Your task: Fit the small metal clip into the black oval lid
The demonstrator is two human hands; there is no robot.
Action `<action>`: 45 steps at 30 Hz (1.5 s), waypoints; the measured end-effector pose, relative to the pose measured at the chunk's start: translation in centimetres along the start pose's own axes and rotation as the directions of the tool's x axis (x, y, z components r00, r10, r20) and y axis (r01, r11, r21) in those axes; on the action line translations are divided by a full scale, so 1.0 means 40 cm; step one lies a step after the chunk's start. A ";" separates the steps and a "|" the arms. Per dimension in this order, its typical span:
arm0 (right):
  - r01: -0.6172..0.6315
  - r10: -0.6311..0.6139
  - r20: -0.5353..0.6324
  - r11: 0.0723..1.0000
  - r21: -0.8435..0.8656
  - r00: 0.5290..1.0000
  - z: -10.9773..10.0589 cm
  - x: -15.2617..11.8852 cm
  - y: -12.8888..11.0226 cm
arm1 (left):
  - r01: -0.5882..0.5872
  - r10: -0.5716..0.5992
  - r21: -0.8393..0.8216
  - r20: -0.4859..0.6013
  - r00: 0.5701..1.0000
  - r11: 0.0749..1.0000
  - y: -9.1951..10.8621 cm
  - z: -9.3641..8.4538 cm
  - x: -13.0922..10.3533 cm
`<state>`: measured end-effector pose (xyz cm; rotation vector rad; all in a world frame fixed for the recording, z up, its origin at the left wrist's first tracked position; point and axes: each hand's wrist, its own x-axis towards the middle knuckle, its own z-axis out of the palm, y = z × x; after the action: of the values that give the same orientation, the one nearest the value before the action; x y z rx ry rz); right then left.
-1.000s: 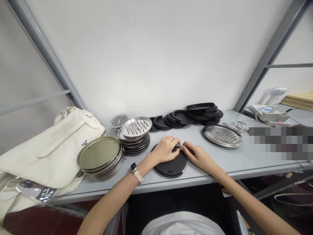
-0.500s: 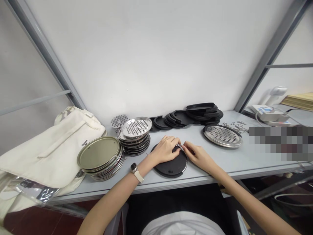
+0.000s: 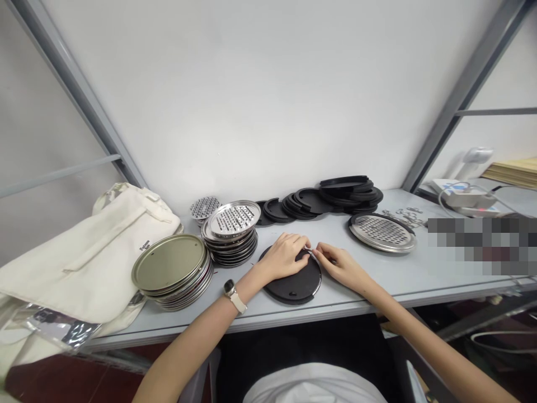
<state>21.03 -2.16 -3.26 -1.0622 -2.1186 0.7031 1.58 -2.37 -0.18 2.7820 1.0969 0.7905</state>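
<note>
A round black disc (image 3: 293, 285) with a small hole near its front lies on the table before me. My left hand (image 3: 285, 256) rests over its upper part, fingers curled at the far edge and thumb on the surface. On the disc's right, my right hand (image 3: 338, 268) pinches a small shiny metal piece (image 3: 309, 250) against the rim, close to my left fingertips. What exact shape this piece has is hidden by the fingers.
Left stand a stack of olive-topped round plates (image 3: 170, 263) and a stack topped by a round metal grater (image 3: 235, 218), beside a cream bag (image 3: 96, 246). Black discs (image 3: 310, 200) pile along the wall. Right lie a slotted metal disc (image 3: 381, 232) and loose metal pieces (image 3: 406, 215).
Both hands stay at the disc's far right edge. The metal piece between the fingertips shows slightly less than before; otherwise little differs.
</note>
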 end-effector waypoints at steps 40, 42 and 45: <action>0.070 -0.061 0.084 0.992 -0.104 0.995 -0.001 -0.003 -0.008 | 0.001 0.002 0.113 -0.027 1.000 0.994 0.017 -0.012 0.002; 0.071 -0.062 0.089 0.992 -0.104 0.994 -0.002 -0.002 -0.010 | 0.006 -0.002 0.123 -0.030 1.000 0.992 0.016 -0.012 0.002; 0.071 -0.062 0.090 0.992 -0.103 0.994 -0.002 -0.002 -0.013 | 0.011 -0.008 0.133 -0.023 1.000 0.991 0.012 -0.011 0.001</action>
<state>20.88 -2.48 -2.87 -1.0284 -2.2766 0.6215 1.70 -2.75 0.32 2.8804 1.2085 0.7776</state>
